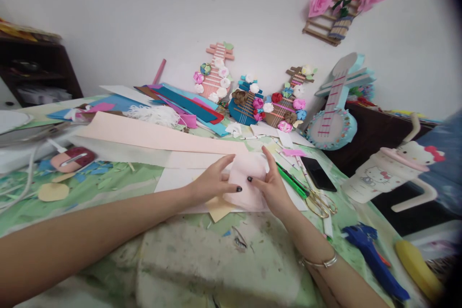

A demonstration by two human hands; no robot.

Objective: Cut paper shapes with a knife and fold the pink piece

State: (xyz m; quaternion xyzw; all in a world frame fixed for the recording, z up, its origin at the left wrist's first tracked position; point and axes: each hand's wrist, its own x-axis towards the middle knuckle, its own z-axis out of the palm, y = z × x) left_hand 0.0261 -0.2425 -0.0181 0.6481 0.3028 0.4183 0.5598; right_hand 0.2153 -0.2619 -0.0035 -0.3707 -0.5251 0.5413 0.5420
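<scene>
A pale pink piece of paper [247, 185] with rounded edges is held between my two hands, low over the white sheets. My left hand [209, 183] grips its left side, thumb over the front and the other fingers partly hidden behind. On the right side, my right hand [274, 190] pinches the paper with its thumb on the front and a finger stretched up. Under the paper lie a white sheet [173, 178] and a small cream paper piece [218, 209]. A long pale pink strip [151, 137] stretches behind my left hand.
Right of my hands are a green cutter knife [294, 183], gold-handled scissors [321, 204], a phone [318, 174], a blue glue gun [375, 262] and a white cup [382, 173]. Paper instruments [245, 106] lean on the wall. An earphone case [72, 158] sits left.
</scene>
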